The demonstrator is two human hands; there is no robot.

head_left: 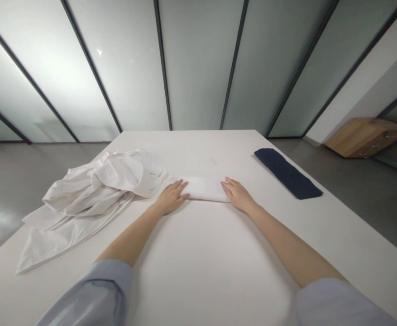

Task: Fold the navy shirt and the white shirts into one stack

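A white folded cloth (207,189) lies flat on the table in front of me, shaped into a neat rectangle. My left hand (171,196) rests on its left end, palm down with the fingers stretched out. On the right end lies my right hand (238,194), its fingers also extended and touching the cloth. Close to my left hand is a loose, crumpled heap of white fabric (110,181), with one part trailing toward the table's near left side.
A dark navy folded cloth (288,173) lies along the right side of the white table (212,262). Frosted glass panels (198,68) with dark frames stand beyond the far edge. A wooden cabinet (357,136) is on the floor at the right.
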